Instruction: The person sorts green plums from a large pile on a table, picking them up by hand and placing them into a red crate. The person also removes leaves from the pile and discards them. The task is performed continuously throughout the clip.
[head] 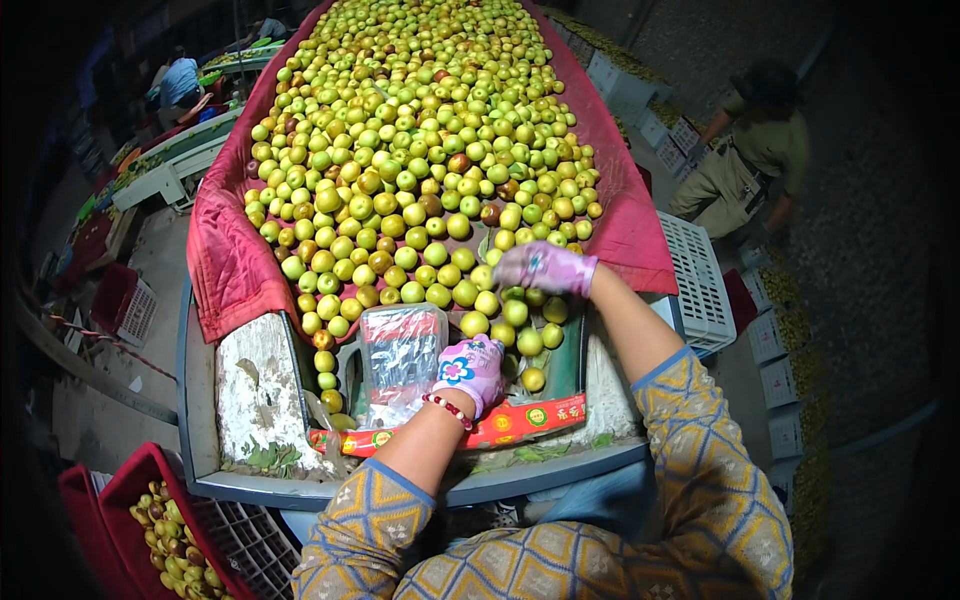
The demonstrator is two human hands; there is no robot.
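Green-yellow jujubes (420, 150), some with brown patches, cover a sloping table lined with red quilted cloth (232, 247). My left hand (471, 369), in a pink-purple flowered glove, lies at the table's near end beside a plastic-wrapped box (401, 352); whether its fingers hold anything is hidden. Further right and forward, my right hand (546, 268), gloved too, reaches over the fruit with its fingers bent down; its fingertips are blurred, so a grip cannot be told. A red printed strip (517, 424) crosses the near edge below the left hand.
A red-lined crate of jujubes (172, 540) stands at lower left. At right are a white plastic crate (697, 285), rows of filled boxes (772, 345) and a person (750, 150). Another person (180, 82) bends by a sorting table at upper left. The table's metal rim (420, 499) runs before me.
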